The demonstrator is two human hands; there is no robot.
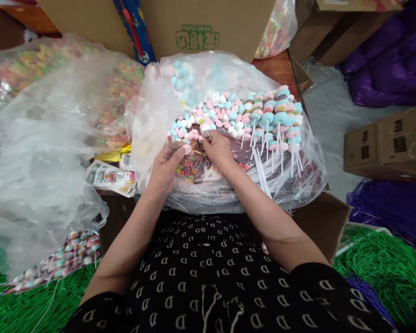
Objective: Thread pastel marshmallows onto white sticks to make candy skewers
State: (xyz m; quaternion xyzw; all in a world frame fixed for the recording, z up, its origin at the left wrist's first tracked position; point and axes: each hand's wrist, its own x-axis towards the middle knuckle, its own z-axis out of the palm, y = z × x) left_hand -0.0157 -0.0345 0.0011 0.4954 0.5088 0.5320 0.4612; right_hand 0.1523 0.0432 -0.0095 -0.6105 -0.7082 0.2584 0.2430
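Observation:
My left hand (165,165) is closed, pinching a flat pink marshmallow (186,149) between thumb and fingers. To its right, my right hand (217,150) grips a white stick whose upper end carries white and blue marshmallows (208,126). Both hands are over a clear plastic bag (208,199) spread on the table. Loose pink, blue and white marshmallows (225,115) are heaped just beyond them. Small colourful ring candies (190,167) lie below and between the hands. Finished marshmallow skewers (280,115) are stacked at the right, with bare white sticks (261,173) beside them.
Large bags of ring candies (121,88) fill the left side. Printed cards (111,176) and gold ties (114,153) lie at the table's left edge. A big cardboard box (208,23) stands behind. More boxes (384,143) and green stringy material (384,263) are on the right.

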